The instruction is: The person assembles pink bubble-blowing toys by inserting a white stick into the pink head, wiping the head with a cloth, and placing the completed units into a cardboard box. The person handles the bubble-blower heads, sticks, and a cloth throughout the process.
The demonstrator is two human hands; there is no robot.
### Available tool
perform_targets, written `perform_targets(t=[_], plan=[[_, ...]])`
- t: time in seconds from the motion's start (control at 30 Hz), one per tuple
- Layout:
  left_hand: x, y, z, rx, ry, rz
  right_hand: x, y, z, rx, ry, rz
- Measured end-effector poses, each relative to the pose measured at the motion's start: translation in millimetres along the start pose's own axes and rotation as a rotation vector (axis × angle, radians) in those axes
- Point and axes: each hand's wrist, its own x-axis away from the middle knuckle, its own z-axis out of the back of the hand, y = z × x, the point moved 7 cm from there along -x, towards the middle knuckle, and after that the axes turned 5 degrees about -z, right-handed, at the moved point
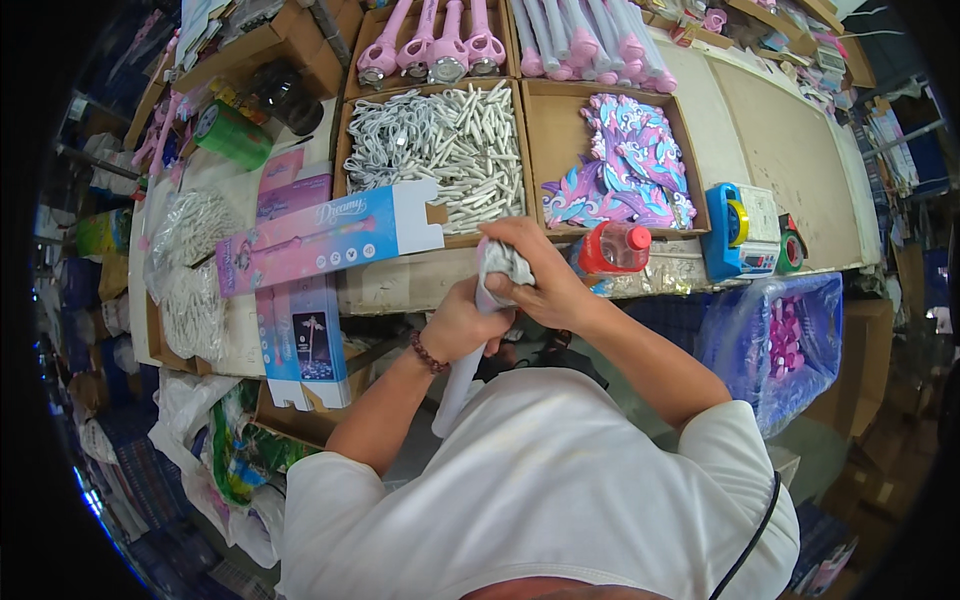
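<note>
In front of my chest I hold a toy wand point(460, 385) in a whitish plastic sleeve, slanting down toward my lap. My left hand point(463, 323), below a beaded bracelet, is closed round its middle. Around the upper end my right hand point(540, 272) is closed, its fingers over a crumpled, pale grey-white end point(507, 262); a strip of pink shows there. What lies inside is hidden by my fingers. Beyond my hands, a cardboard tray point(522, 150) holds grey cords point(395, 135) and many slim white pieces point(480, 150).
Right of that lies a tray of purple-blue decorated pieces point(635, 165). Pink wands point(447, 45) and sleeved wands point(600, 40) lie behind. Printed boxes point(320, 240) stand left, a red-capped bottle point(612, 247) and a blue tape dispenser point(742, 230) right. A lined blue crate point(775, 345) stands below.
</note>
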Motion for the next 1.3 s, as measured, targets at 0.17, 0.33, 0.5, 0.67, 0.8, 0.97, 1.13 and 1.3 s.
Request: perform_targets(t=[0.17,0.33,0.5,0.67,0.8,0.97,1.13,1.3], plan=[[1,23,0,-0.564,0.400,-0.381,-9,-4,7,0.358,0.283,-0.029],[0,14,8,-0.652,0.445,-0.347,-31,12,8,0.360,0.173,-0.224],[6,13,11,-0.682,0.362,-0.497,-27,20,-6,-0.240,-0.247,-0.558],[11,-10,-17,-0.058,-0.219,0.032,-6,16,1,-0.213,-0.315,-0.437],[12,6,-34,0.151,-0.308,-0.144,1,9,31,-0.593,0.053,-0.427],[13,48,-17,0.322,0.010,-0.513,52,9,75,-0.441,0.273,-0.405],[21,52,-52,0.140,0.295,-0.571,127,4,99,-0.636,0.034,-0.372],[18,54,-128,0.093,0.393,-0.585,182,16,142,-0.712,-0.058,-0.424]])
